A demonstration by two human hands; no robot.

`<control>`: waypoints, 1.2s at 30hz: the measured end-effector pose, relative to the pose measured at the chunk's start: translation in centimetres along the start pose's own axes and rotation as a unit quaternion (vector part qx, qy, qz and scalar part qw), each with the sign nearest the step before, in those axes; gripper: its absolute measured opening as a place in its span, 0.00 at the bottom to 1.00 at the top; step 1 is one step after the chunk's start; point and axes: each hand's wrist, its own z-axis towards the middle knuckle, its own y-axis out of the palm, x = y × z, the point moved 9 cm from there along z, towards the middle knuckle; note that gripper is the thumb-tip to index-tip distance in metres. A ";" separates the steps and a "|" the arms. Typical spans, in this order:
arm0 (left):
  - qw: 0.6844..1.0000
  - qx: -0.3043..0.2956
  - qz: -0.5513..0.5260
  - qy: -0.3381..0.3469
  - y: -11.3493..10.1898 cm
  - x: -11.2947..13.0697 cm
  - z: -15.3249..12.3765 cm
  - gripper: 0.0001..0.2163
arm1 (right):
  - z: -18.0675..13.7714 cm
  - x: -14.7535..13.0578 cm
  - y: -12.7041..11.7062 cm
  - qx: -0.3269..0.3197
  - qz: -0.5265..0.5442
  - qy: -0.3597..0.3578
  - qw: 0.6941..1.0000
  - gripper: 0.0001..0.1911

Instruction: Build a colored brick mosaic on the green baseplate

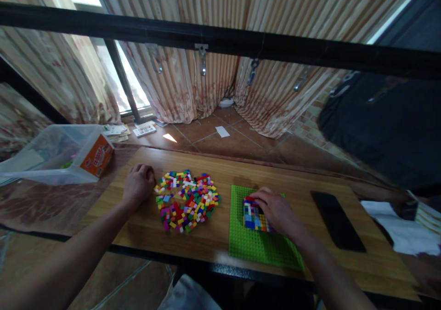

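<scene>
The right hand point(275, 210) presses curled fingers onto the brick block point(253, 217) on the green baseplate point(257, 248) near the table's point(213, 241) front edge, while the left hand point(138, 184), fingers curled shut, rests just beside the loose brick pile point(188, 200), bare wood between pile and baseplate

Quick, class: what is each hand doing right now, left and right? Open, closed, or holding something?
Left hand: loosely curled, resting on the table beside the loose bricks, holding nothing visible.
Right hand: laid over the brick block on the green baseplate; grip cannot be told.
</scene>
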 end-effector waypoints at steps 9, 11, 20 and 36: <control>1.000 -0.003 -0.004 0.000 -0.2 0.3 -0.1 0.11 | 0.3 0.2 -0.1 -0.029 0.032 -0.002 0.999 0.16; 1.000 -0.003 -0.004 -0.002 -0.2 0.3 -0.2 0.12 | 0.5 0.1 -0.2 -0.039 0.031 -0.003 0.999 0.16; 1.000 -0.005 0.002 -0.010 0.0 0.2 -0.2 0.12 | 0.8 0.7 0.2 -0.055 0.037 -0.017 0.998 0.15; 0.999 0.008 -0.046 -0.015 -0.1 0.2 0.0 0.10 | -8.6 -2.2 -6.6 0.208 0.132 0.050 0.968 0.18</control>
